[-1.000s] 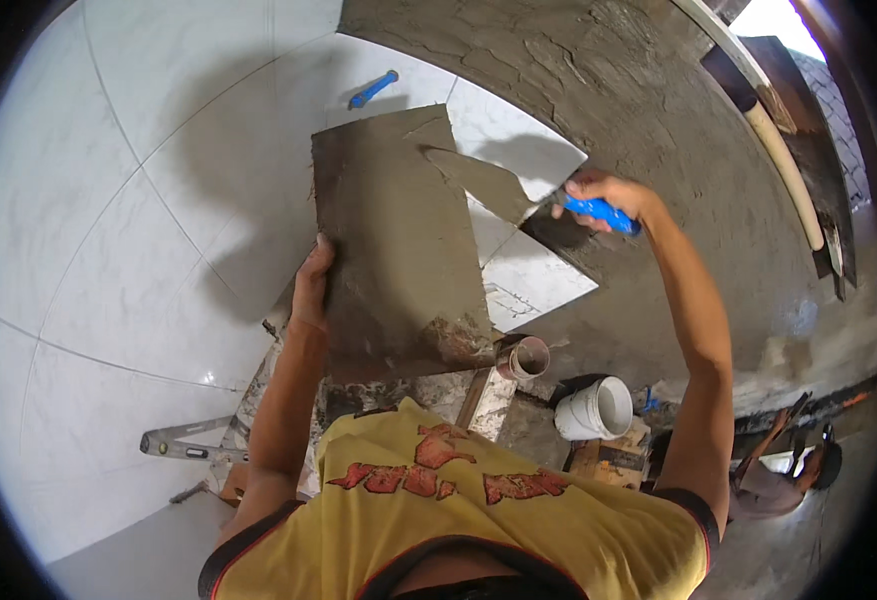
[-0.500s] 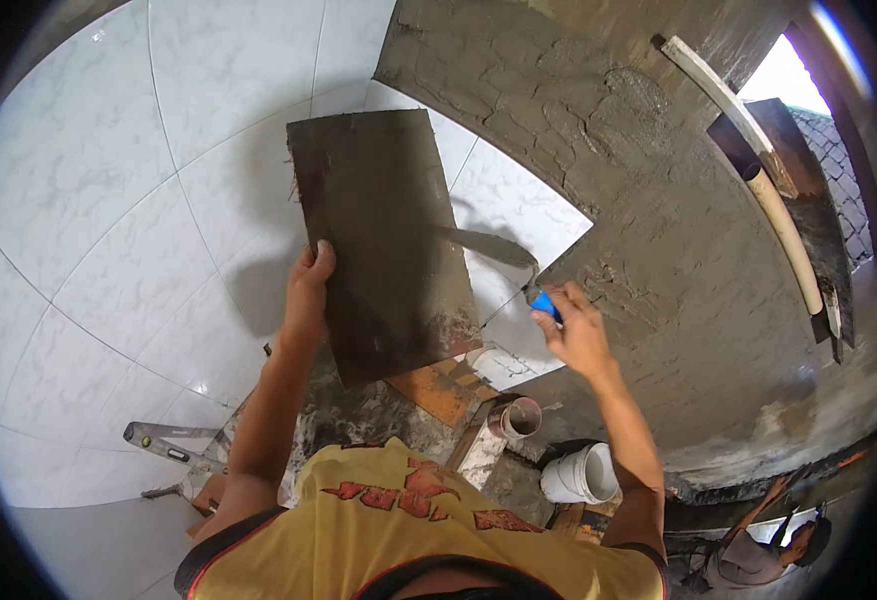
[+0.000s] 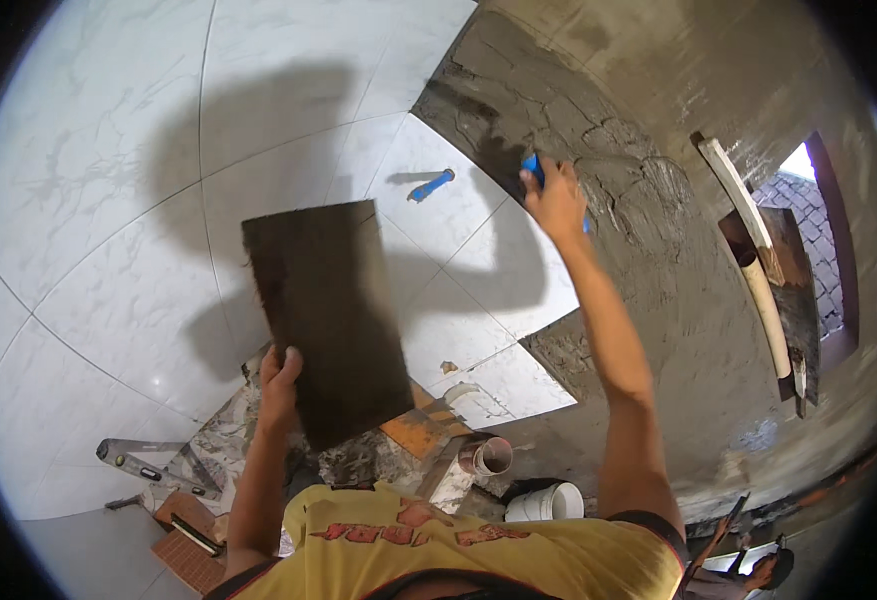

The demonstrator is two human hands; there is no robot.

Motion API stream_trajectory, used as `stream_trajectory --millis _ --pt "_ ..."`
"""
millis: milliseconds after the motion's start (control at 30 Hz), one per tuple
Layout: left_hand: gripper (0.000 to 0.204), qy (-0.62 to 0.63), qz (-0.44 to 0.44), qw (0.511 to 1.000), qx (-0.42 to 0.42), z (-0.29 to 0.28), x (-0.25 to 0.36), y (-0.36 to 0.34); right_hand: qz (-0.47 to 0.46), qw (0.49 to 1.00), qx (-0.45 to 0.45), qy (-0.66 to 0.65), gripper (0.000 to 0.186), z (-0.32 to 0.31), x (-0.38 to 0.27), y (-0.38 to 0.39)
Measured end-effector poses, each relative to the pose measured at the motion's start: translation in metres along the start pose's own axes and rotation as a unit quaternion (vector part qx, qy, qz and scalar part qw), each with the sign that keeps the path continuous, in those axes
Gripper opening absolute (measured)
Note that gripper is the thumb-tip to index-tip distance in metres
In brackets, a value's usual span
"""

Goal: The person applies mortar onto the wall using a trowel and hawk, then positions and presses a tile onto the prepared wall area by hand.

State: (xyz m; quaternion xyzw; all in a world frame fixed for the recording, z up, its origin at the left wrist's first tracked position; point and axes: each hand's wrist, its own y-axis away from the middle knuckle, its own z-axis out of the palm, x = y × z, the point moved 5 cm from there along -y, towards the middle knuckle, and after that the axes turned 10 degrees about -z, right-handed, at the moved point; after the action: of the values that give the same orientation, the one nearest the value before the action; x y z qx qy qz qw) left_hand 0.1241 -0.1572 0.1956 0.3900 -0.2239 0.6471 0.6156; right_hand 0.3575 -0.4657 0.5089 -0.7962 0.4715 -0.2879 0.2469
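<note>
My left hand (image 3: 280,385) grips the lower left edge of a dark brown rectangular board (image 3: 333,320), its thumb on the face. The board is held up in front of white marbled tiles (image 3: 108,190). Farther up and to the right, my right hand (image 3: 558,205) is closed round the blue handle of a trowel (image 3: 531,168). That hand is at the border between the tiles and a field of wet grey mortar (image 3: 618,190). The trowel's blade cannot be made out against the dark mortar. A small blue shape (image 3: 430,186) on the glossy tile looks like a reflection of the handle.
Below the board stand a pinkish-brown container (image 3: 488,457) and a white bucket (image 3: 548,503). A spirit level (image 3: 148,465) lies at lower left near bricks (image 3: 186,555). Wooden pieces (image 3: 748,230) rest by the window opening at right. A person (image 3: 758,570) is at lower right.
My right hand has moved the trowel from beside the board up to the mortar's edge. The board has shifted left and down in view. The whole view has shifted too.
</note>
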Motion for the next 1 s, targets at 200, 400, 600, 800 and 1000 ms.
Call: stream_trajectory --millis 200,400,600,800,1000 --pt "0.043 0.023 0.014 0.999 0.041 -0.108 -0.029 -0.008 0.002 0.983 -0.156 0.094 0.044 0.008 -0.017 -0.12" --pt "0.039 0.029 0.023 0.998 0.057 -0.116 -0.016 -0.009 -0.079 0.957 -0.217 0.173 0.043 0.037 0.022 -0.241" --pt "0.042 0.026 0.017 0.997 0.069 -0.116 -0.014 -0.008 -0.001 0.92 -0.379 0.103 0.042 0.013 -0.008 -0.292" --pt "0.044 -0.018 0.014 0.998 0.062 -0.118 -0.019 -0.015 -0.112 0.909 -0.376 0.139 0.04 -0.038 -0.016 -0.301" --pt "0.038 -0.064 -0.006 0.996 0.065 -0.11 -0.016 -0.024 -0.085 0.918 -0.323 0.217 0.043 -0.058 -0.014 -0.275"
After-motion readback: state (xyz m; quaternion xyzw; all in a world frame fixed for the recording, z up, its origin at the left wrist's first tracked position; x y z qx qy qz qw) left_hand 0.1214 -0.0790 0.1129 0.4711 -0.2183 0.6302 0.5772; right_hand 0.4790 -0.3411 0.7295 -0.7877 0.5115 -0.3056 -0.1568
